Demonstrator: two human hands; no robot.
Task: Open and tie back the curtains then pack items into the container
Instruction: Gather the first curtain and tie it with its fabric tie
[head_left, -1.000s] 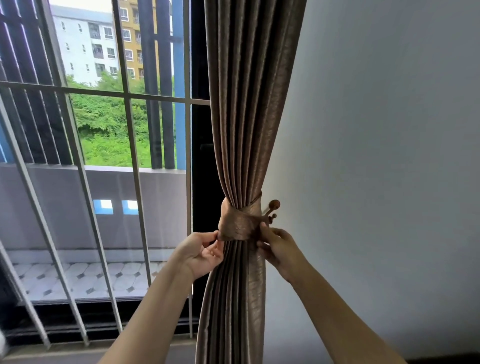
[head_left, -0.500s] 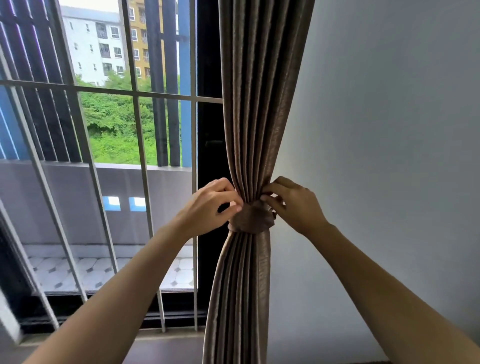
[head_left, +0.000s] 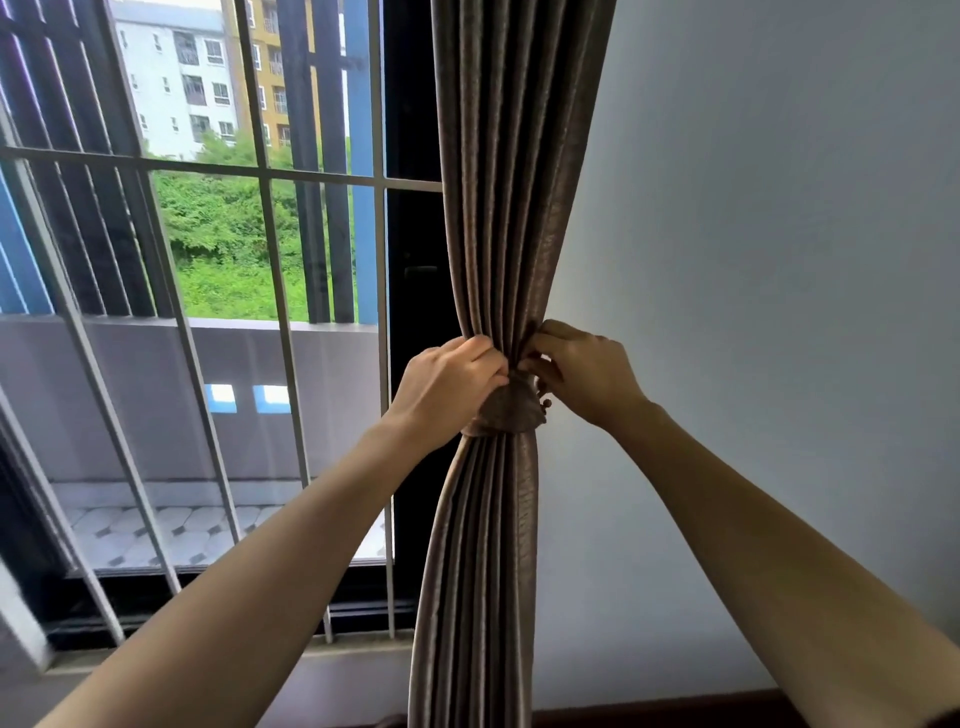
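Brown pleated fabric curtain (head_left: 511, 208) hangs vertically at frame centre, cinched by a matching fabric tieback band (head_left: 506, 411). Left hand (head_left: 447, 384) and right hand (head_left: 584, 374) pinch the folds just above the band, which lies directly below both sets of fingers.

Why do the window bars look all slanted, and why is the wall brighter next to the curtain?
Head view: the wide-angle lens bends the window bars so they lean outward near the edges. Head view: daylight from the window slips past the curtain and brightens the wall beside it, fading to grey farther right. The hands look sharp, not blurred.
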